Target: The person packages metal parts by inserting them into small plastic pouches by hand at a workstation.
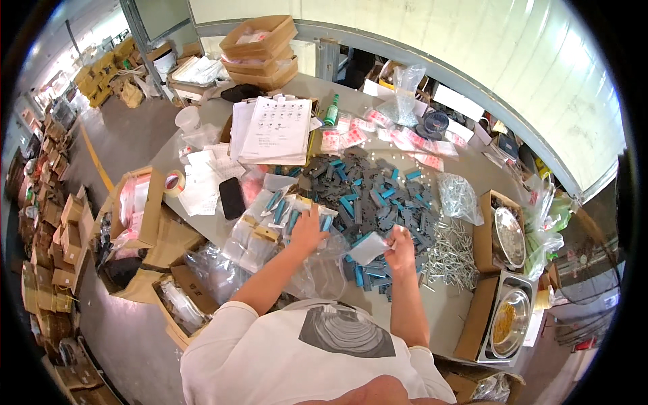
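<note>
My right hand (401, 250) pinches the edge of a small clear plastic bag (369, 249), held above a pile of dark grey and blue plastic parts (364, 192). Over several filled clear packets (273, 210) on the left of the pile, my left hand (308, 232) is closed, fingers bunched and pointing away from me. Whatever lies under its fingertips is hidden. Blue parts show through the packets around that hand. A crumpled clear plastic sheet (317, 273) lies between my forearms.
Loose screws (451, 256) spread right of the pile, near a bag of hardware (459, 198). Metal bowls (509, 320) stand in boxes at the right edge. Red-printed packets (412, 140), a green bottle (332, 110), papers (277, 131) and a black phone (232, 198) lie farther off.
</note>
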### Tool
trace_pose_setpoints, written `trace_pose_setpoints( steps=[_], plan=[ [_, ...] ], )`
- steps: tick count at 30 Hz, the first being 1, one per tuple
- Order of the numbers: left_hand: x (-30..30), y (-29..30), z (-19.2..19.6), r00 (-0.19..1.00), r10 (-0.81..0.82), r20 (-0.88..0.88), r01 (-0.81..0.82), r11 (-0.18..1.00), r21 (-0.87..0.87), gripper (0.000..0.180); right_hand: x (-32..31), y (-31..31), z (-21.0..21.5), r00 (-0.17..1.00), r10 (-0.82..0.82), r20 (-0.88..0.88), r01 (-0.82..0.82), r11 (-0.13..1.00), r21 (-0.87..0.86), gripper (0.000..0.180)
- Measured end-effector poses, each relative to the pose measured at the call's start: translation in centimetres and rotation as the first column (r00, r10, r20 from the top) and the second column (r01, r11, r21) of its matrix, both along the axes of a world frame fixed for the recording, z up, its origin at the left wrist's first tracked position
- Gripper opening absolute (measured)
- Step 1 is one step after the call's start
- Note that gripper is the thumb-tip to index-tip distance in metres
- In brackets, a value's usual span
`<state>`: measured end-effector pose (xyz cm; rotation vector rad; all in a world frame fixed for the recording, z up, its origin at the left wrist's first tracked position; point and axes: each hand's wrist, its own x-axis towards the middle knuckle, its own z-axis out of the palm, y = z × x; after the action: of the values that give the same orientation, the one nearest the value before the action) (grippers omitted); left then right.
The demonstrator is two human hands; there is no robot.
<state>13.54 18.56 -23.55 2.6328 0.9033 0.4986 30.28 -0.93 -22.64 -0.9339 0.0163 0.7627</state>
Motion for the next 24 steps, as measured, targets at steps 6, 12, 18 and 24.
trace_pose_setpoints(
  steps=[6,12,18,24],
  plan=[
    [-0.1,0.5,0.7,0.997,-0.068,-0.028,0.059,0.969,-0.240,0.046,-1.8,0.3,1.7,0.942,0.247,0.229,-0.210,0.962,-0.173,0.016],
    [-0.5,-0.5,2.4,0.962,-0.240,0.128,0.259,0.953,-0.158,0.011,-3.1,1.6,5.5,0.714,0.533,0.454,-0.319,0.825,-0.467,0.035],
    [-0.8,-1.7,6.0,0.763,-0.620,0.182,0.645,0.745,-0.170,0.015,-1.5,1.9,6.6,0.495,0.744,0.450,-0.513,0.668,-0.539,0.020],
    [0.4,-3.1,8.1,0.777,-0.630,0.018,0.581,0.705,-0.406,0.025,-2.5,2.1,6.4,0.619,0.647,0.445,-0.421,0.751,-0.508,0.017]
  ],
)
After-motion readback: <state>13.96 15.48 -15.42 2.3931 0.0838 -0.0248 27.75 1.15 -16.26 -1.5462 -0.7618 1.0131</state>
